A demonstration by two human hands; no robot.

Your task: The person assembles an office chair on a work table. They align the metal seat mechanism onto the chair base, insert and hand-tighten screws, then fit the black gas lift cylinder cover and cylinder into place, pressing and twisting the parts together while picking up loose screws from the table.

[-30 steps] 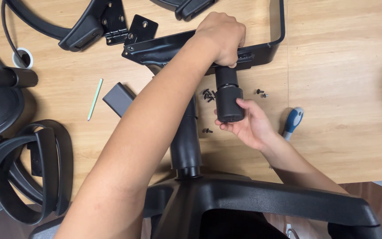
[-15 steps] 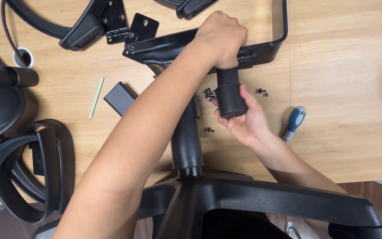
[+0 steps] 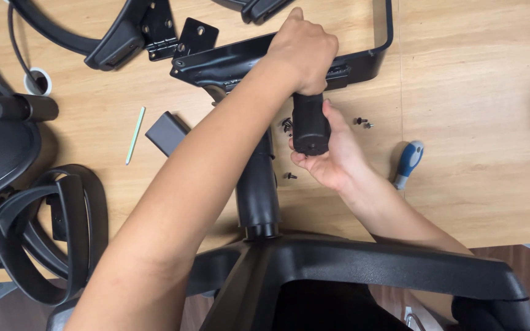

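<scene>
My left hand (image 3: 305, 52) reaches across from the lower left and is closed over the top end of a short black cylinder (image 3: 310, 129). The cylinder stands against the black metal seat mechanism (image 3: 228, 61) lying on the wooden table. My right hand (image 3: 332, 156) comes in from the lower right and cups the cylinder's lower end, fingers curled around it. A black gas-lift column (image 3: 257, 190) rises from the black chair base (image 3: 369, 270) just below my hands. Several small black screws (image 3: 361, 121) lie beside the cylinder.
A blue-and-white screwdriver (image 3: 407, 162) lies to the right of my right hand. A green stick (image 3: 135, 135) and a small dark block (image 3: 167, 132) lie to the left. Curved black armrest parts (image 3: 62, 227), a black roller (image 3: 16, 107) and hinge plates (image 3: 197, 34) lie around the table's left and top.
Both hands stay on the black cylinder. My right hand has closed a little more around its lower end and shifted slightly upward.
</scene>
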